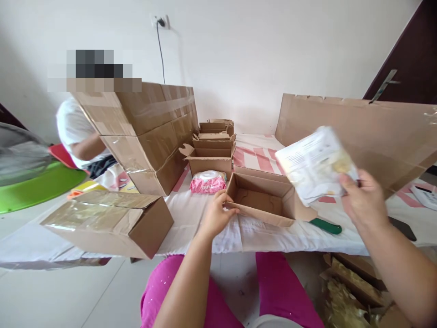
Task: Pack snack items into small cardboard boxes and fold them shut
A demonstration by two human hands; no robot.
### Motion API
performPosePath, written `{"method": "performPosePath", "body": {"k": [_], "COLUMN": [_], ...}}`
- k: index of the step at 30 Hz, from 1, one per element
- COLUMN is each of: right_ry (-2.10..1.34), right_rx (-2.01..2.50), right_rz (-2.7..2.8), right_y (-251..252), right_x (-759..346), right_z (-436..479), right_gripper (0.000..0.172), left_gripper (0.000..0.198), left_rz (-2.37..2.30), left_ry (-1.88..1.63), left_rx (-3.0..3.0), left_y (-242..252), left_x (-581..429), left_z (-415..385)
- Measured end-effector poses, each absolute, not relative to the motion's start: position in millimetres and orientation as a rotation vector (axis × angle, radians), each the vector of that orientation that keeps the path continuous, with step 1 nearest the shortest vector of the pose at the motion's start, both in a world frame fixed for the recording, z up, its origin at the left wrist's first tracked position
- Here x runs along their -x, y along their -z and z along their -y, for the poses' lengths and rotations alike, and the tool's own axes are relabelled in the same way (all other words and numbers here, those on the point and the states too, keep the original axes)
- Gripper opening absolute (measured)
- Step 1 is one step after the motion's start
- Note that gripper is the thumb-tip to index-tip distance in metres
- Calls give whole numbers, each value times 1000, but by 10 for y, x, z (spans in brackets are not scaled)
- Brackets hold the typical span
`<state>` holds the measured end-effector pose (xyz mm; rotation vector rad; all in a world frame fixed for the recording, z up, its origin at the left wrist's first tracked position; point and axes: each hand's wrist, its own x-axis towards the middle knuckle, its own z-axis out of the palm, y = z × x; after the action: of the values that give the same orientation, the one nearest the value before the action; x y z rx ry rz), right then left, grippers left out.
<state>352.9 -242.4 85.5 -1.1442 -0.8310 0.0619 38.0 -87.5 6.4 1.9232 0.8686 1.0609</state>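
Note:
An open, low cardboard box (269, 217) stands on the cloth in front of me, and only its bare floor shows inside. My left hand (217, 213) is closed on the box's near left corner, thumb and fingers pinching the wall. Over the right end of the box, my right hand (367, 196) grips a flat white packet (314, 159) with printed lines and a yellowish patch. The packet is tilted and held by its right edge. A green handle (327, 225) lies partly under the box's right flap; what it belongs to is hidden.
Behind the box sit a pink wipes pack (207, 183) and a row of open boxes (210, 164). Stacked taped cartons (150, 123) rise at left, with a person beyond. A closed carton (102, 228) lies front left; a cardboard sheet (355, 123) stands right.

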Motion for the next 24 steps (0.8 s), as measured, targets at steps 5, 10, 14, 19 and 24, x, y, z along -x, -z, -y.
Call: {"method": "performPosePath", "body": {"k": [5, 10, 14, 19, 24], "right_ry": [29, 69, -12, -46, -170], "right_rx": [1081, 1598, 1605, 1533, 1564], "right_rz": [607, 838, 1015, 954, 887], "right_y": [-662, -11, 353, 638, 965], "right_x": [-3688, -3659, -3482, -3369, -3430], "right_z": [2741, 2741, 2589, 2536, 2539], "right_gripper": [40, 34, 34, 42, 46], "left_gripper": [35, 46, 46, 27, 31], "left_rz": [-683, -510, -603, -1226, -1812], "left_ry": [-1095, -1145, -1164, -1287, -1572], "left_rx": [-1504, -1264, -1280, -1749, -2123], "left_y": [10, -10, -14, 10, -9], "left_x": [-74, 136, 277, 353, 103], "left_z": [589, 662, 712, 721, 1003]}}
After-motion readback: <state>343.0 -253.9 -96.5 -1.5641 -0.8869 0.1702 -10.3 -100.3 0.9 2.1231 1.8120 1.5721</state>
